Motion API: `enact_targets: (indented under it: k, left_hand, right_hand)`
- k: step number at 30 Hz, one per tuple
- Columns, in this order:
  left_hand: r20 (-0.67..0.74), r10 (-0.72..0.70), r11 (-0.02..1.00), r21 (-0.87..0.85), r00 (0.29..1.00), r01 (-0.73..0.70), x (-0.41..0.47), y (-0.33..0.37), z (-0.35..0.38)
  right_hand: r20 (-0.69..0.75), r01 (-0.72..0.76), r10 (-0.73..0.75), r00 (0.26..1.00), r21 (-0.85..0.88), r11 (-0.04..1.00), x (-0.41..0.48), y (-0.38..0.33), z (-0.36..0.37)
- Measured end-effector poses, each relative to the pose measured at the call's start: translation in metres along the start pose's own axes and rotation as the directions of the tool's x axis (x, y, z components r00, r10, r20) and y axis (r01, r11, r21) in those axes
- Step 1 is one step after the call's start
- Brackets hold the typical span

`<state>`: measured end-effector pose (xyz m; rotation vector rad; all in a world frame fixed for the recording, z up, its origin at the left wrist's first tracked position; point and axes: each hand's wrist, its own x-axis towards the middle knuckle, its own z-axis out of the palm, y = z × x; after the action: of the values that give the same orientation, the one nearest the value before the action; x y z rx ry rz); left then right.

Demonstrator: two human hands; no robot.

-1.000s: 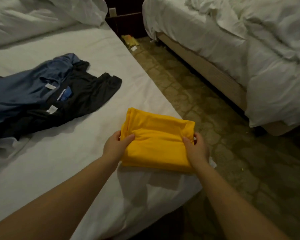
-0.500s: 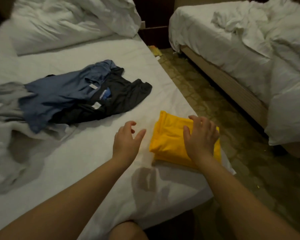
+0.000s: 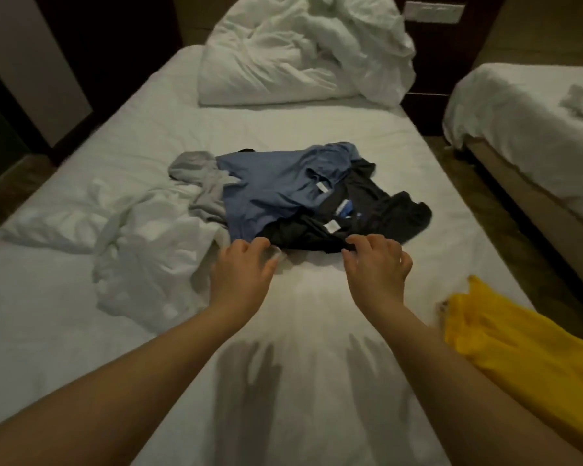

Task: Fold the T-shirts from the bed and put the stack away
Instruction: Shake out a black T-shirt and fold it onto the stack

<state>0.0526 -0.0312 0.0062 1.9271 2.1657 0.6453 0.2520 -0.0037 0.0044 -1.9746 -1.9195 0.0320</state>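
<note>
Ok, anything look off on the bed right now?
Only the yellow shirt: it lies right at the bed's right edge and might slip to the floor. The heap of unfolded shirts mid-bed looks normal for this stage.

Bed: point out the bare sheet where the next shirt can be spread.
Free: the sheet between the shirt pile and the near edge, bordered by crumpled white cloth and the yellow shirt; also the strip between duvet and pile. Crowded: mid-bed.

A crumpled white duvet (image 3: 303, 52) lies heaped at top centre. A second bed (image 3: 525, 105) with white sheets fills the upper right, patterned floor (image 3: 478, 196) beside it, a pale wall plate (image 3: 433, 10) above.
</note>
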Motion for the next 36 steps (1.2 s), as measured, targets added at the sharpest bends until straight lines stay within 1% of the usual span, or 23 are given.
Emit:
enact_targets:
  k: [3, 7, 10, 12, 14, 16, 19, 21, 23, 24, 26, 27, 29, 31, 32, 34, 36]
  left_hand:
    - [0.005, -0.042, 0.997, 0.069, 0.999, 0.042, 0.016, -0.033, 0.003]
    - [0.078, -0.072, 0.997, -0.022, 0.994, 0.074, 0.034, -0.061, 0.027]
    - [0.117, -0.047, 0.997, -0.05, 0.992, 0.053, 0.036, -0.067, 0.051]
    - [0.143, -0.07, 0.99, -0.109, 0.987, 0.086, 0.033, -0.066, 0.064]
    - [0.167, -0.084, 0.983, -0.147, 0.982, 0.109, 0.027, -0.063, 0.076]
    - [0.159, -0.062, 0.978, -0.185, 0.985, 0.092, 0.022, -0.059, 0.082]
    - [0.158, -0.049, 0.976, -0.202, 0.986, 0.081, 0.012, -0.05, 0.084]
    - [0.163, -0.027, 0.953, -0.293, 0.986, 0.075, 0.002, -0.042, 0.08]
    - [0.205, -0.012, 0.908, -0.407, 0.979, 0.096, -0.012, -0.029, 0.072]
    - [0.25, -0.014, 0.888, -0.443, 0.968, 0.127, -0.02, -0.022, 0.068]
    - [0.353, -0.045, 0.825, -0.515, 0.934, 0.234, -0.038, -0.007, 0.058]
    - [0.392, -0.068, 0.778, -0.555, 0.918, 0.295, -0.048, -0.001, 0.053]
    - [0.446, -0.108, 0.676, -0.623, 0.889, 0.395, -0.066, 0.007, 0.044]
    - [0.478, -0.157, 0.591, -0.656, 0.864, 0.47, -0.084, 0.011, 0.037]
    - [0.488, -0.18, 0.565, -0.659, 0.854, 0.496, -0.092, 0.011, 0.034]
    - [0.511, -0.191, 0.517, -0.673, 0.838, 0.529, -0.109, 0.015, 0.027]
    - [0.556, -0.186, 0.422, -0.699, 0.81, 0.577, -0.126, 0.023, 0.016]
  right_hand:
    - [0.083, 0.033, -0.028, 0.996, -0.057, 0.998, 0.026, -0.017, 0.031]
    - [0.145, 0.044, -0.028, 0.989, -0.108, 0.993, 0.056, -0.018, 0.07]
    - [0.185, -0.061, 0.079, 0.98, -0.104, 0.993, 0.073, -0.009, 0.09]
    - [0.22, -0.122, 0.133, 0.966, -0.063, 0.991, 0.077, -0.004, 0.101]
    - [0.208, -0.108, 0.118, 0.971, -0.061, 0.992, 0.075, 0.0, 0.108]
    - [0.164, -0.087, 0.092, 0.982, -0.039, 0.995, 0.068, 0.003, 0.109]
    - [0.153, -0.085, 0.083, 0.985, 0.009, 0.996, 0.043, 0.006, 0.106]
    - [0.134, -0.084, 0.078, 0.988, 0.036, 0.996, 0.013, -0.001, 0.102]
    - [0.068, -0.068, 0.062, 0.996, 0.081, 0.994, -0.024, -0.01, 0.1]
    - [0.062, -0.067, 0.06, 0.996, 0.116, 0.991, -0.043, -0.014, 0.098]
    - [0.111, -0.084, 0.062, 0.992, 0.203, 0.976, -0.08, -0.024, 0.091]
    - [0.136, -0.093, 0.059, 0.989, 0.257, 0.962, -0.097, -0.027, 0.086]
    - [0.142, -0.115, 0.067, 0.988, 0.365, 0.924, -0.128, -0.032, 0.069]
    - [0.142, -0.137, 0.08, 0.987, 0.46, 0.877, -0.151, -0.036, 0.05]
    - [0.156, -0.154, 0.086, 0.984, 0.501, 0.852, -0.161, -0.037, 0.04]
    - [0.169, -0.165, 0.082, 0.982, 0.564, 0.81, -0.176, -0.034, 0.024]
    - [0.157, -0.142, 0.059, 0.986, 0.594, 0.792, -0.19, -0.028, 0.009]
